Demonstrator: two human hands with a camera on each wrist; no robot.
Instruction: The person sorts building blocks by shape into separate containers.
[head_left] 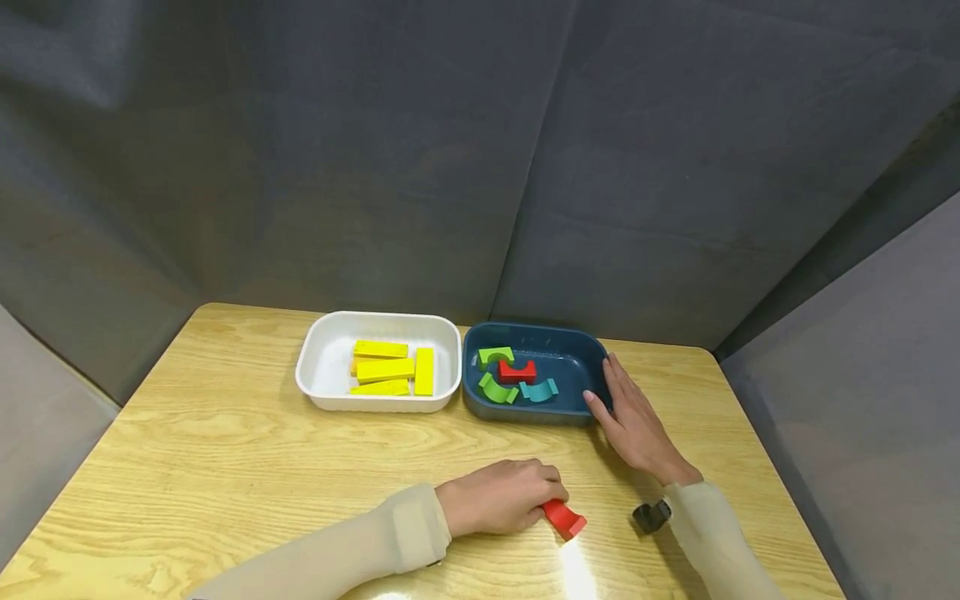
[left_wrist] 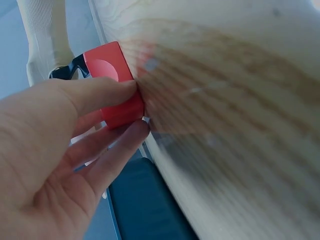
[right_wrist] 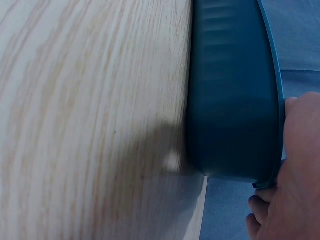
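On the table, my left hand (head_left: 506,497) pinches a red arch block (head_left: 564,520) between thumb and fingers. Close up in the left wrist view, the red arch block (left_wrist: 112,65) has a rounded hollow, and the thumb lies across it right at the tabletop. My right hand (head_left: 641,429) holds the right front corner of a dark blue tray (head_left: 558,333), its thumb over the front rim and its fingers along the right side. Inside that tray lie two green arch blocks (head_left: 498,390), a red one (head_left: 517,372) and a teal one (head_left: 538,391).
Left of the blue tray, almost against it, stands a white tray (head_left: 315,375) with several yellow rectangular blocks (head_left: 385,369). Both stand near the back edge of the wooden table (head_left: 225,433). Grey cloth (head_left: 375,167) hangs behind.
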